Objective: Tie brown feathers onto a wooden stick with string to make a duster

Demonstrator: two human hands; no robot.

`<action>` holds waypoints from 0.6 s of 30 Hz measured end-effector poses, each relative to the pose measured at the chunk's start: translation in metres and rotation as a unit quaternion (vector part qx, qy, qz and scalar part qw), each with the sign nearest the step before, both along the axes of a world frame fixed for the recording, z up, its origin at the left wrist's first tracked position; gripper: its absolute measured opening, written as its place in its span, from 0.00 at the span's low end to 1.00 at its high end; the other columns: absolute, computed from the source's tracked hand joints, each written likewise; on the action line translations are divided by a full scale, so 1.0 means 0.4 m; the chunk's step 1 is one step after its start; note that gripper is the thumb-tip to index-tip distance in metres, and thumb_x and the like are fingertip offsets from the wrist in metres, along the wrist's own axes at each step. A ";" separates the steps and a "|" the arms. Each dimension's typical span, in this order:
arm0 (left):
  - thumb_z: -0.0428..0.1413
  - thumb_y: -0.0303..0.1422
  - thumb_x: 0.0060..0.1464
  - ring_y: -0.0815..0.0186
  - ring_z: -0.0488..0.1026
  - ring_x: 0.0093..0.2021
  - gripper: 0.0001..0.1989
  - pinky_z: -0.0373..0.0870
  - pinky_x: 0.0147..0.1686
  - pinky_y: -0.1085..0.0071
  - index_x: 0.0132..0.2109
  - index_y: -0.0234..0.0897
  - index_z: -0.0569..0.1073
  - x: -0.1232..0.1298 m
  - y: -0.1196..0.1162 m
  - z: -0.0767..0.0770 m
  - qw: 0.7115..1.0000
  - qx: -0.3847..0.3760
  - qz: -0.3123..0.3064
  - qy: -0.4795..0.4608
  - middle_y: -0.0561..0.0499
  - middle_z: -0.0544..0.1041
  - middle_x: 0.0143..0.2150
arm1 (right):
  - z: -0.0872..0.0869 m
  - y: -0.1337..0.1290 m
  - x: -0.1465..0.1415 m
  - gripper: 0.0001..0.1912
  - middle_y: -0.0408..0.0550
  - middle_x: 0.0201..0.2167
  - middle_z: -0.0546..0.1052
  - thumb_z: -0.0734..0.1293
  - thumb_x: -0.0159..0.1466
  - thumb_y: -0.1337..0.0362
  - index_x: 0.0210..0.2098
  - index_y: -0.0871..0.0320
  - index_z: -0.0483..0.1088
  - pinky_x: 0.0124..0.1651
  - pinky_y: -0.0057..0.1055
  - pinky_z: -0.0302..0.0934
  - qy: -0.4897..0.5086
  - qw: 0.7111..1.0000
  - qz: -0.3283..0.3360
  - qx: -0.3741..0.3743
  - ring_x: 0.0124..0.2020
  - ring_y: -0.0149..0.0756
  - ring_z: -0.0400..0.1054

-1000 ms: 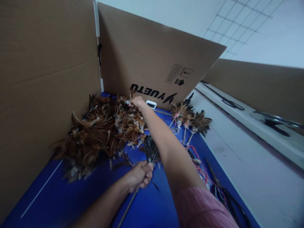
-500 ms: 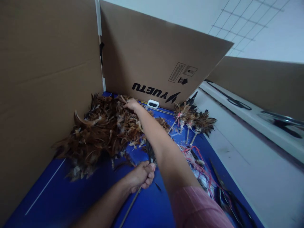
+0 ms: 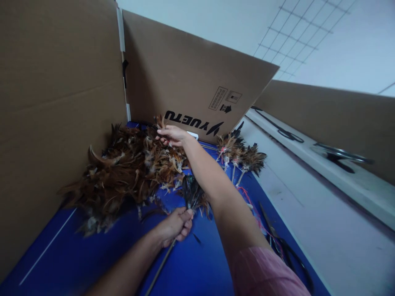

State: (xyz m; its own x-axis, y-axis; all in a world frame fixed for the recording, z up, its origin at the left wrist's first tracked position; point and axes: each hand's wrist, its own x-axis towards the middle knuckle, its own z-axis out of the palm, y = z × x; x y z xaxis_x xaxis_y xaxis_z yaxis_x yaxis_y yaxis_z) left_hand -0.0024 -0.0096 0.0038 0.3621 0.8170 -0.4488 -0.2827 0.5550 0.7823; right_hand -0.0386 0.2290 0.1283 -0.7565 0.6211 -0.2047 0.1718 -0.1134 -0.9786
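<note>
My left hand [image 3: 175,225] is closed around a thin stick [image 3: 160,269] with dark, glossy feathers [image 3: 191,190] at its upper end, like a partly made feather duster. Reaching to the back of the blue table, my right hand [image 3: 171,135] pinches a small tuft of brown feathers [image 3: 159,122], raised over the heap. That large pile of loose brown feathers [image 3: 123,172] lies left of my right arm, along the cardboard. To the right of the arm rest several feather bundles tied on sticks [image 3: 240,154].
Cardboard panels [image 3: 191,70] wall in the left and back of the blue table [image 3: 101,259]. Pink string [image 3: 245,193] and black-handled scissors [image 3: 286,246] lie near the right edge. On a white ledge to the right is another pair of scissors [image 3: 290,135].
My right hand has lifted from the pile with a brown feather tuft between its fingers. My left hand keeps its hold on the stick. The view has shifted slightly.
</note>
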 end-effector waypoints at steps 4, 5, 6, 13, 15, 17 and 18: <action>0.55 0.53 0.43 0.79 0.50 0.15 0.23 0.38 0.12 0.78 0.32 0.38 0.58 0.000 0.002 -0.004 1.000 0.004 0.000 -0.004 0.62 0.58 0.20 | 0.014 -0.030 0.017 0.23 0.49 0.31 0.75 0.60 0.55 0.81 0.49 0.60 0.60 0.21 0.20 0.57 -0.107 0.986 0.010 0.131 0.27 0.30 0.70; 0.55 0.53 0.43 0.79 0.50 0.15 0.23 0.38 0.12 0.78 0.32 0.38 0.58 0.000 0.002 -0.004 1.000 0.006 0.001 -0.007 0.62 0.58 0.20 | 0.019 -0.036 0.020 0.28 0.51 0.34 0.75 0.60 0.53 0.82 0.52 0.60 0.59 0.24 0.22 0.59 -0.152 0.971 0.003 0.187 0.30 0.32 0.71; 0.55 0.53 0.43 0.79 0.50 0.15 0.23 0.38 0.12 0.78 0.32 0.38 0.58 0.000 0.002 -0.004 1.000 0.009 0.002 -0.008 0.62 0.58 0.20 | 0.026 -0.041 0.023 0.31 0.53 0.37 0.75 0.60 0.52 0.82 0.55 0.61 0.58 0.27 0.24 0.62 -0.198 0.948 0.002 0.247 0.33 0.34 0.71; 0.56 0.51 0.43 0.79 0.50 0.14 0.22 0.38 0.12 0.79 0.31 0.39 0.57 -0.001 -0.001 0.002 1.000 0.007 0.005 -0.020 0.62 0.58 0.20 | 0.071 -0.083 0.049 0.41 0.57 0.55 0.69 0.68 0.48 0.78 0.60 0.61 0.56 0.53 0.36 0.60 -0.350 0.786 0.058 0.506 0.54 0.45 0.64; 0.56 0.50 0.43 0.79 0.50 0.14 0.22 0.37 0.12 0.79 0.31 0.39 0.57 -0.001 -0.002 0.003 1.000 0.008 0.007 -0.023 0.62 0.58 0.20 | 0.078 -0.095 0.060 0.41 0.58 0.55 0.68 0.69 0.47 0.77 0.59 0.62 0.57 0.54 0.36 0.59 -0.346 0.783 0.064 0.513 0.54 0.46 0.64; 0.56 0.50 0.44 0.80 0.49 0.14 0.21 0.37 0.12 0.79 0.31 0.38 0.57 -0.001 -0.003 0.004 1.000 0.013 0.009 -0.024 0.63 0.57 0.20 | 0.081 -0.102 0.072 0.35 0.57 0.51 0.71 0.68 0.48 0.77 0.55 0.62 0.62 0.53 0.36 0.59 -0.332 0.789 0.049 0.515 0.52 0.47 0.65; 0.56 0.49 0.45 0.80 0.49 0.14 0.21 0.37 0.12 0.79 0.31 0.38 0.57 -0.001 -0.003 0.004 1.000 0.015 0.009 -0.023 0.63 0.57 0.20 | 0.083 -0.103 0.078 0.30 0.57 0.48 0.73 0.67 0.49 0.77 0.52 0.62 0.65 0.52 0.37 0.60 -0.321 0.795 0.029 0.514 0.51 0.47 0.66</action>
